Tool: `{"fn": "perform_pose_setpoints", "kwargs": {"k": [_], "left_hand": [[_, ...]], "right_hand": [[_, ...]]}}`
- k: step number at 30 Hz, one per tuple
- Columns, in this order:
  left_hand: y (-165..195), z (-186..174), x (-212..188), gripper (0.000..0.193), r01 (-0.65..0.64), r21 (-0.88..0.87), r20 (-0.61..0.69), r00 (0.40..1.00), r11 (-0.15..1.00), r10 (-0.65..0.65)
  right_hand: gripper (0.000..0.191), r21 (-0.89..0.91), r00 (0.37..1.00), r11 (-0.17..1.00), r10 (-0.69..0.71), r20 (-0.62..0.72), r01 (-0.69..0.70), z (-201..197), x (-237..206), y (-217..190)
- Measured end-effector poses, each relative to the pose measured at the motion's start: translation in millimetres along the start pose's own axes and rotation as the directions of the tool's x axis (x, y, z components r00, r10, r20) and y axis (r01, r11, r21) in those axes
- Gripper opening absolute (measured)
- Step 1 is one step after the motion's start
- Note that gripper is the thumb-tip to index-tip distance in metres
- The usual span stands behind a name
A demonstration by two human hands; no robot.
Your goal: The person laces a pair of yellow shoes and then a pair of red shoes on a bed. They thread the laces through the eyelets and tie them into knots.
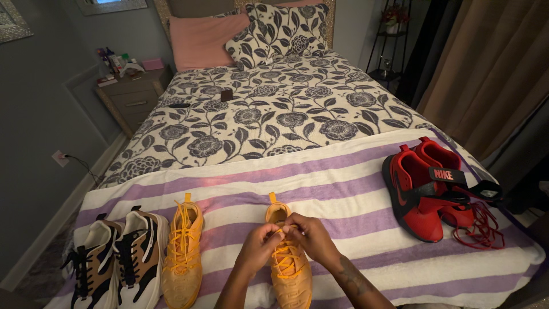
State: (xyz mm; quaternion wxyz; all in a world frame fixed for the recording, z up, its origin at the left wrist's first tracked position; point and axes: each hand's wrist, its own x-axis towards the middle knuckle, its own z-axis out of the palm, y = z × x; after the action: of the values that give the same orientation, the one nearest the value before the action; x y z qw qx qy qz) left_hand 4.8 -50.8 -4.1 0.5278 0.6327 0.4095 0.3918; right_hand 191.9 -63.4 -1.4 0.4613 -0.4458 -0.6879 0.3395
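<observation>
Head view: at six o'clock, the left hand (258,243) and right hand (311,236) pinch the laces (284,252) of an orange shoe (290,269) lying on the striped towel (354,189). Its mate (183,252) sits at eight o'clock, red shoes (426,191) at three.

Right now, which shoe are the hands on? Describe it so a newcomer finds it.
On the purple-striped towel across the bed's foot, find the two orange shoes. It is the right-hand orange shoe, lying alone mid-towel under both hands; its twin lies beside the brown-and-cream pair.
</observation>
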Motion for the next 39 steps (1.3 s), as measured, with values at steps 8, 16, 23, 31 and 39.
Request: {"fn": "perform_pose_setpoints", "kwargs": {"k": [8, 16, 23, 31, 39], "left_hand": [[6, 9, -9, 0.017, -0.134, 0.283, -0.188, 0.963, 0.95, 0.192], [-27, -3, -5, 0.041, -0.178, -0.154, -0.228, 0.963, 0.972, 0.14], [-80, -21, -3, 0.031, -0.121, -0.414, -0.148, 0.987, 0.902, 0.064], [-77, -21, -6, 0.017, -0.14, -0.172, -0.195, 0.975, 0.975, 0.106], [-25, 3, -26, 0.013, -0.215, 0.384, -0.308, 0.887, 0.898, 0.344]], "right_hand": [[0.009, 0.05, 0.999, 0.998, 0.029, 0.03, -0.03, -2, 0, 5], [0.019, -0.002, 0.997, 0.998, 0.067, -0.031, -0.067, 0, -1, 19], [0.024, 0.119, 0.992, 0.989, 0.097, -0.082, -0.087, -1, -6, 51], [0.018, 0.28, 0.99, 0.957, 0.1, -0.101, -0.068, 2, -7, 102], [0.01, 0.452, 0.976, 0.888, 0.167, -0.137, -0.089, 8, -20, 110]]}}
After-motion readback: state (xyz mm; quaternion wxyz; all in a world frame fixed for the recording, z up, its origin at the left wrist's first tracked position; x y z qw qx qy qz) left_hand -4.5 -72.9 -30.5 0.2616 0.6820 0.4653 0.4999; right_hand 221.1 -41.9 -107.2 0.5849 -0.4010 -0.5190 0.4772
